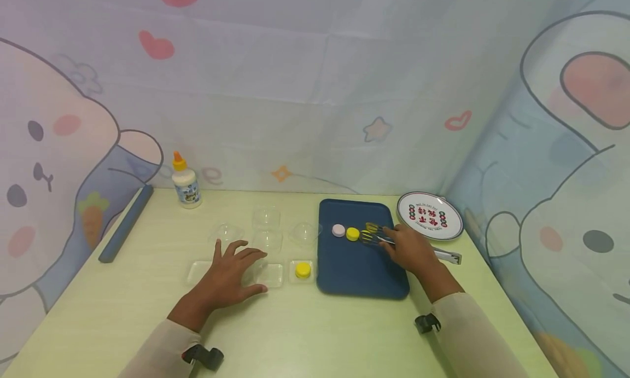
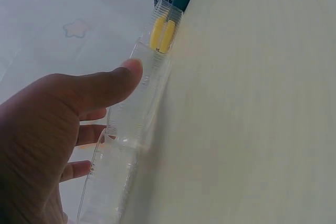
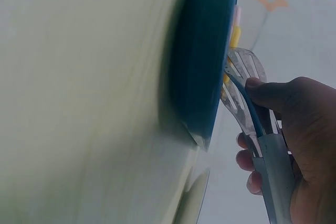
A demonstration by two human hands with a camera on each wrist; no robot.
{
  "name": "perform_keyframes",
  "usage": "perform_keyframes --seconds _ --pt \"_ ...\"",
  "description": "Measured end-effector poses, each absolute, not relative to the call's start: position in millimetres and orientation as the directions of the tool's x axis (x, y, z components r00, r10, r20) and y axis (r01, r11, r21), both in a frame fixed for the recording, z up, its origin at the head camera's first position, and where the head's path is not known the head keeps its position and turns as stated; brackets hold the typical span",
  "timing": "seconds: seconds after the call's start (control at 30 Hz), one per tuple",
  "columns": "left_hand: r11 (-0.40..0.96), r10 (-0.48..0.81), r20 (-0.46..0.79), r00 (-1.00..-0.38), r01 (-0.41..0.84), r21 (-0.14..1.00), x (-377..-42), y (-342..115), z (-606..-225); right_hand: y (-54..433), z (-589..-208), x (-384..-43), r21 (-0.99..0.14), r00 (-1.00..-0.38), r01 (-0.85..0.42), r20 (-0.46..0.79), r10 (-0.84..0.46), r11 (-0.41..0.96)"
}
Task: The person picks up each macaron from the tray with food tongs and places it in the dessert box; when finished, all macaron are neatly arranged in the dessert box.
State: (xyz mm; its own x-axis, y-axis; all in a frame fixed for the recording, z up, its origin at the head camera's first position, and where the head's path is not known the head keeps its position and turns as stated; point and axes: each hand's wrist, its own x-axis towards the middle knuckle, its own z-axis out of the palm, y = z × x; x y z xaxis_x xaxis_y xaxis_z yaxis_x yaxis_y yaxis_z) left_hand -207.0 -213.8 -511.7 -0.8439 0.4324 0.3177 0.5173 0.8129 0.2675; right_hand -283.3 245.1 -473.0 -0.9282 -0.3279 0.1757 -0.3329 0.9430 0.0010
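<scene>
My right hand (image 1: pixel 410 249) grips a pair of metal tongs (image 3: pixel 275 171), whose slotted heads lie over the right part of the blue tray (image 1: pixel 354 274), with yellow showing through the slots. Just left of the heads, a yellow macaron (image 1: pixel 352 234) and a pale pink macaron (image 1: pixel 338 230) sit on the tray. My left hand (image 1: pixel 226 277) hovers at the clear plastic boxes, thumb and fingers spread and holding nothing. Beside its thumb is a clear box base (image 1: pixel 272 276). One more yellow macaron (image 1: pixel 303 269) sits in the rightmost small clear base (image 1: pixel 293 279).
Behind the bases stand several clear lids (image 1: pixel 267 240). A white plate (image 1: pixel 430 216) with red lettering lies right of the tray. At the back left is a glue bottle (image 1: pixel 187 187), and a dark blue bar (image 1: pixel 127 225) runs along the left edge.
</scene>
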Motion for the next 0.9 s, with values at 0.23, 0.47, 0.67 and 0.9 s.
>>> perform_keyframes --seconds 0.23,0.47,0.67,0.9 --pt "0.814 0.432 0.315 -0.845 0.516 0.268 -208 -213 -512 247 -474 -281 0.021 -0.918 -0.348 0.195 -0.345 0.937" --pt "0.82 0.428 0.316 -0.847 0.51 0.259 -207 -214 -512 249 -471 -277 0.003 -0.917 -0.348 0.207 -0.342 0.937" --pt "0.812 0.434 0.323 -0.841 0.52 0.264 -207 -214 -512 246 -468 -271 0.016 -0.91 -0.351 0.228 -0.345 0.936" --pt "0.812 0.434 0.321 -0.842 0.52 0.267 -207 -213 -512 235 -464 -263 0.042 -0.866 -0.408 0.298 -0.401 0.912"
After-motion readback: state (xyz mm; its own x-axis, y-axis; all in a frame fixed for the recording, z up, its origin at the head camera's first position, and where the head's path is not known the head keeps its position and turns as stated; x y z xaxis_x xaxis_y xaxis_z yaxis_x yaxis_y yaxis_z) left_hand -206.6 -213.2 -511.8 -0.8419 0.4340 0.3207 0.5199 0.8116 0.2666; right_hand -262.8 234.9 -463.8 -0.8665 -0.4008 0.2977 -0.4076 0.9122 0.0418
